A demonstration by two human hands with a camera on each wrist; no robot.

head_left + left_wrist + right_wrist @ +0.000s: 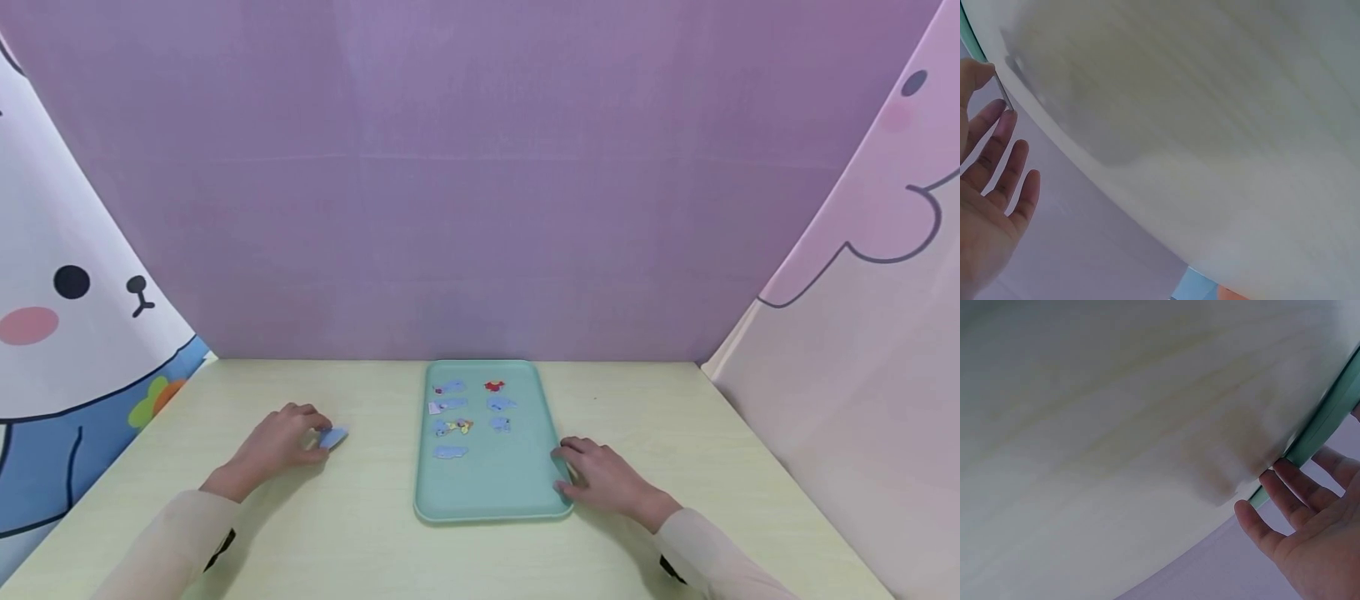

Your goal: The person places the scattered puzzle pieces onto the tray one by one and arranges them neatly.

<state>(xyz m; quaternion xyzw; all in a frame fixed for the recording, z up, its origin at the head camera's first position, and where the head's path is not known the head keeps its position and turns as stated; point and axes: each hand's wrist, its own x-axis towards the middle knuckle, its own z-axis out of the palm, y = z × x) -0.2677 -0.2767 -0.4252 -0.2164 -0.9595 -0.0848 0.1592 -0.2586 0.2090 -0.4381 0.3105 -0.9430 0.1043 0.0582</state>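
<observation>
A thin, flat blue puzzle-like piece is pinched between the thumb and fingers of my left hand, just above the table left of the tray. The left wrist view shows that piece edge-on, with the other fingers spread loosely. My right hand rests against the right side of the green tray, its fingertips touching the rim near the front corner. In the right wrist view its fingers lie fairly straight along the tray's outer wall.
Inside the tray, several small flat pieces lie in two columns, among them a red one, a yellow-and-blue one and a plain blue one. A purple backdrop rises behind the pale wooden table; printed cloths hang at both sides.
</observation>
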